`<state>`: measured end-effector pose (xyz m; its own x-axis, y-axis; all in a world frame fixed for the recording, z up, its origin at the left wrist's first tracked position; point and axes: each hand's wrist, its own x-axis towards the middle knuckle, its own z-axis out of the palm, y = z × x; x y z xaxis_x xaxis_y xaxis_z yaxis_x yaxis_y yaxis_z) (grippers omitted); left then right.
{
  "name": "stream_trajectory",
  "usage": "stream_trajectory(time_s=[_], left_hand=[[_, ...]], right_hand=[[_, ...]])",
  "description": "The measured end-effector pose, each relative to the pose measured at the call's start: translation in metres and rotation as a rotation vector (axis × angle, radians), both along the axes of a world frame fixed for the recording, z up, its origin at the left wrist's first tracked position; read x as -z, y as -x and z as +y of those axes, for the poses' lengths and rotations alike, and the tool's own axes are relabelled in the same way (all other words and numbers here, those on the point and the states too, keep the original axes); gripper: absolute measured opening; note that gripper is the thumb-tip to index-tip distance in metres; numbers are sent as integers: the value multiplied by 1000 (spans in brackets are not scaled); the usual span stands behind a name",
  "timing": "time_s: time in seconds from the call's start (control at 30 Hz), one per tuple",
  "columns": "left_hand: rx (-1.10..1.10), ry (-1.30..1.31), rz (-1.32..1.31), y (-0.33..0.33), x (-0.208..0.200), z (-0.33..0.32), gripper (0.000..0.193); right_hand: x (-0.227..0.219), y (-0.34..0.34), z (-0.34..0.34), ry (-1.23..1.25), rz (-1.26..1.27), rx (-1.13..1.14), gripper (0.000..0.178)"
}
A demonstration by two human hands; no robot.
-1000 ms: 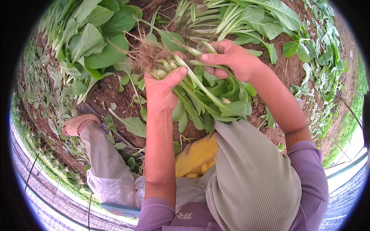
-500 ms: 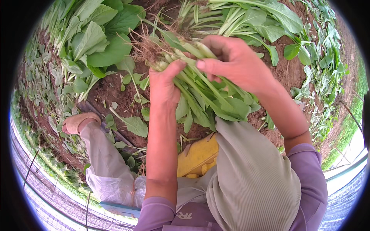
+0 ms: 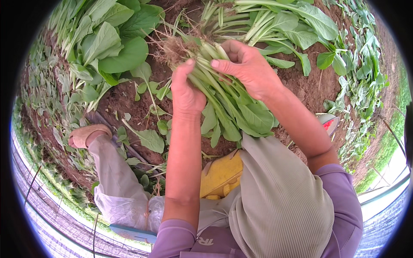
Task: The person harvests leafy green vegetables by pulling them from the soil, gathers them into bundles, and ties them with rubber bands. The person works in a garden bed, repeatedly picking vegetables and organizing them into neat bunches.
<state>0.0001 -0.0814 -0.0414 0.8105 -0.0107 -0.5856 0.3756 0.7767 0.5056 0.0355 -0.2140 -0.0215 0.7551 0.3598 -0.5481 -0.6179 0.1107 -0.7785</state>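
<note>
From the head camera, looking straight down: both hands are up over the dark soil bed (image 3: 129,103), working one bunch of leafy greens (image 3: 223,103). The left hand (image 3: 187,92) wraps the pale stems from the left, fingers curled and pressed together around them, thumb pointing up near the roots (image 3: 174,49); that grip looks like it keeps the stalks lined up. The right hand (image 3: 249,71) comes over the top from the right, fingers closed together on the stem ends, thumb tip pressing the stalks just beside the left thumb. The bunch sits between the two hands, tangled roots pointing away from the person, leaves hanging down toward the lap, probably so soil stays clear of the leaves. Pulled greens (image 3: 275,21) lie on the ground just beyond, more plants (image 3: 107,38) to the left. A yellow object (image 3: 221,174) sits below the forearms, and a foot (image 3: 84,135) rests on the soil at left.
</note>
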Motion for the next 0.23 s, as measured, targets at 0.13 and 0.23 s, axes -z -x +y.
stream_trajectory(time_s=[0.13,0.23], left_hand=[[12,-200,-88,-1,2,-9,39],[80,-456,-102,-5,0,-13,57]], right_hand=[[7,7,5,89,-125,12,23],[7,9,7,98,-137,24,24]])
